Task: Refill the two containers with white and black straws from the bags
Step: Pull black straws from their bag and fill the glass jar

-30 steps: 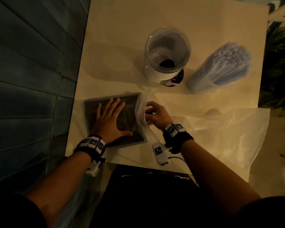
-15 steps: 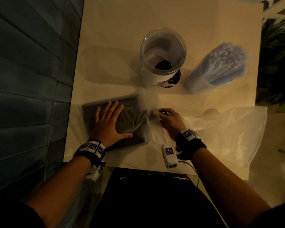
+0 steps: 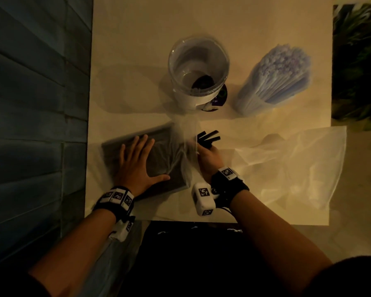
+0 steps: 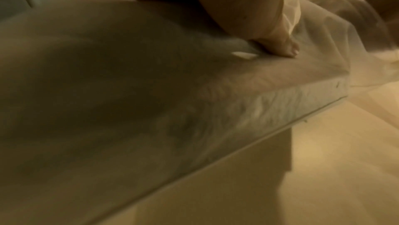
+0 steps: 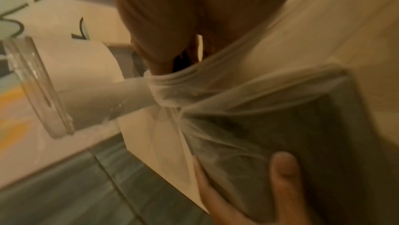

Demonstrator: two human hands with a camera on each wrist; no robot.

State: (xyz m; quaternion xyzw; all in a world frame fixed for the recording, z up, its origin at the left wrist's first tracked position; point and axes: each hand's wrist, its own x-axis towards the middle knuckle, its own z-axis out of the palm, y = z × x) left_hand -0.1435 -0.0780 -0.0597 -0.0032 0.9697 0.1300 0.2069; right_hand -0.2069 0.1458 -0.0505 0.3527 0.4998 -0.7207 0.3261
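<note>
— Where is the bag of black straws (image 3: pixel 159 157)?
— Flat on the table (image 3: pixel 137 61), just this side of the clear container (image 3: pixel 198 67). The left hand (image 3: pixel 137 166) lies on it, fingers spread.
— And the right hand (image 3: pixel 208 157)?
— Beside the bag's mouth, gripping a few black straws (image 3: pixel 209 137) (ends pointing toward the container of white straws (image 3: pixel 274 78)).

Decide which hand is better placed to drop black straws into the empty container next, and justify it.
Right. The right hand already pinches a few black straws just below the clear container, while the left hand lies flat, pressing the bag of black straws.
</note>
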